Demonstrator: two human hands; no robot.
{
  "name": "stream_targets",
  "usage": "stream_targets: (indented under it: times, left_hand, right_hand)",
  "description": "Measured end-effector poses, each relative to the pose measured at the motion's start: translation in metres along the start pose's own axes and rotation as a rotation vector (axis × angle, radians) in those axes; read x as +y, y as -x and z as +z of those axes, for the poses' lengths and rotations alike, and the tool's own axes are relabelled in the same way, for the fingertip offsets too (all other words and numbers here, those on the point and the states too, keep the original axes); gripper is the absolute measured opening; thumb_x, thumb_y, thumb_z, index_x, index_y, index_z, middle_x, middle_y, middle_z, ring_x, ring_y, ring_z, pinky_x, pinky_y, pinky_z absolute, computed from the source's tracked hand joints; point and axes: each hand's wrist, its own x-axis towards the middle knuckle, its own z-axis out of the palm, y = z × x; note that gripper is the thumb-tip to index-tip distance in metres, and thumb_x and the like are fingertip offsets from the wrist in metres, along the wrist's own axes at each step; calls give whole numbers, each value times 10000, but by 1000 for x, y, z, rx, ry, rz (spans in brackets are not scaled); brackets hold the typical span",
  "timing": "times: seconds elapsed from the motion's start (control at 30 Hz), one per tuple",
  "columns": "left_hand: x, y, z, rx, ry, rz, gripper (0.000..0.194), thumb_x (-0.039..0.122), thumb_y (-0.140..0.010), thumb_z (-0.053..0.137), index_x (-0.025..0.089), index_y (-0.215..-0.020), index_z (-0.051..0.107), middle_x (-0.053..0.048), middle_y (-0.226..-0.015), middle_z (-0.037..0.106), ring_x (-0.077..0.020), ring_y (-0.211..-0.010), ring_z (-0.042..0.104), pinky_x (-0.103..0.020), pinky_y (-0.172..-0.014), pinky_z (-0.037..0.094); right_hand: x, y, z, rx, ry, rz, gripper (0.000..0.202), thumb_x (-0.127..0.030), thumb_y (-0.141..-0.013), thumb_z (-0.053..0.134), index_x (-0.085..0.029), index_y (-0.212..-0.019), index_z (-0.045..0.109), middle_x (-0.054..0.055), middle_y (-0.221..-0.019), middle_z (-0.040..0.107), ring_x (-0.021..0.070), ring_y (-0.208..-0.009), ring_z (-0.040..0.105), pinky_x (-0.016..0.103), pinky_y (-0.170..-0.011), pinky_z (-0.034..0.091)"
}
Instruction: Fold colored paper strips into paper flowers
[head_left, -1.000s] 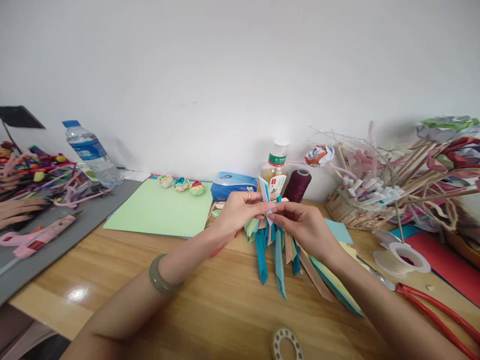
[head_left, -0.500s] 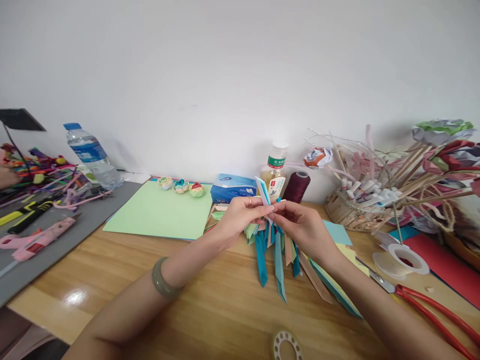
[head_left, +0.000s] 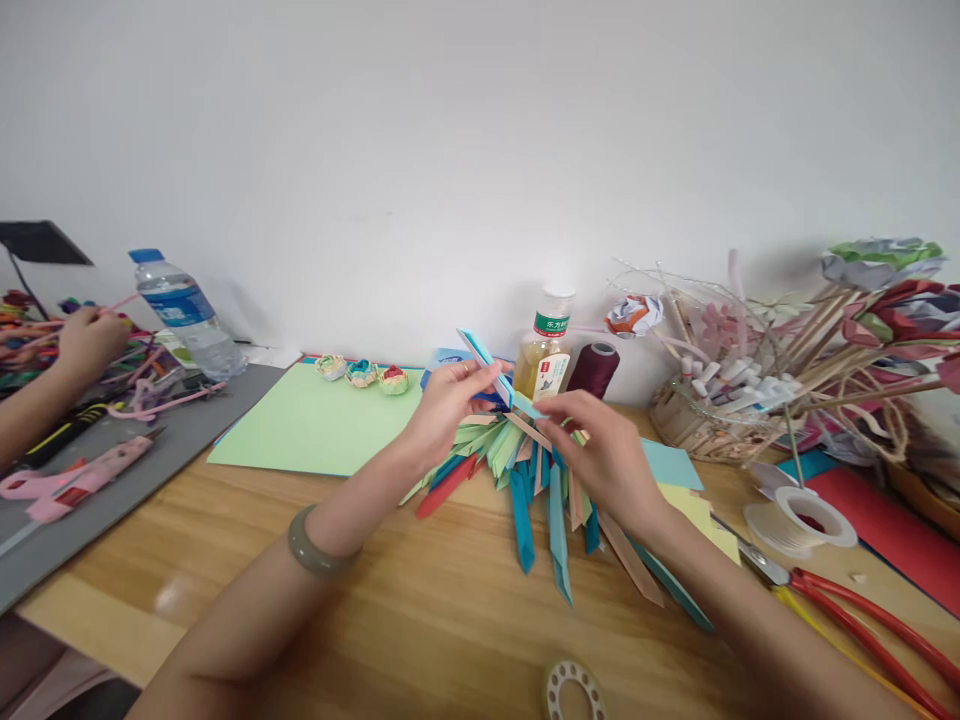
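A narrow folded blue paper strip [head_left: 477, 350] is pinched between the thumb and fingers of my left hand [head_left: 454, 405]. Its lower end bends right into a pale blue-green piece, which the fingertips of my right hand [head_left: 600, 455] grip. Below both hands a pile of folded paper strips [head_left: 517, 450] in green, teal, tan and red fans out on the table. Behind my hands stand a bottle of yellowish liquid [head_left: 536, 365] and a dark red thread spool [head_left: 594, 368]. A blue tissue pack [head_left: 442, 362] is partly hidden by my left hand.
Green paper sheets [head_left: 300, 420] bear several small paper flowers [head_left: 361, 372]. At right are red-handled scissors [head_left: 855, 610], a ribbon spool [head_left: 799, 522] and a basket [head_left: 697, 425] of craft sticks. A tape roll [head_left: 555, 690] lies in front. Another person's hand [head_left: 90, 345] works at left beside a water bottle [head_left: 184, 315].
My left hand has moved left, and the strip, upright before, now leans left with its bent end stretched between my hands. The other person's hand has come further into view at left.
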Motion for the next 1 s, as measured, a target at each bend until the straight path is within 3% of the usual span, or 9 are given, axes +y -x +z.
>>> stream_targets:
  times: [0.2, 0.43, 0.53, 0.73, 1.0]
  left_hand:
    - [9, -4, -9, 15, 43, -3, 210, 312, -687, 700, 132, -796, 699, 9, -660, 535, -82, -659, 501, -190, -597, 404]
    - [11, -3, -9, 1, 57, -12, 223, 330, -685, 704, 134, -790, 700, 3, -665, 555, -87, -678, 503, -196, -602, 399]
    - [12, -3, -10, -7, 60, -11, 220, 335, -693, 699, 137, -788, 694, 5, -673, 561, -89, -691, 517, -200, -618, 402]
    - [11, -5, -12, -45, 53, -31, 206, 343, -697, 694, 150, -770, 697, 5, -674, 581, -96, -682, 540, -216, -638, 410]
    - [3, -5, -10, -188, -34, -113, 232, 357, -720, 671, 148, -816, 704, -11, -697, 591, -101, -667, 539, -231, -637, 411]
  right_hand:
    - [1, 3, 25, -244, 282, -326, 219, -60, -861, 459, -182, -855, 640, 81, -877, 619, 210, -841, 554, 305, -663, 424]
    - [7, 0, 20, -280, 381, -478, 280, -92, -912, 380, -160, -746, 594, 73, -791, 616, 191, -778, 533, 286, -633, 391]
    - [8, -1, 11, -236, 359, -454, 272, -125, -927, 359, -170, -796, 594, 61, -769, 622, 181, -742, 542, 276, -610, 393]
    - [15, -4, -6, -74, 237, -274, 173, -222, -921, 417, -180, -968, 578, 71, -836, 674, 175, -750, 610, 270, -622, 459]
    - [18, -9, -28, 29, 88, -69, 181, -329, -871, 515, -198, -770, 589, 26, -700, 658, 144, -606, 590, 242, -533, 445]
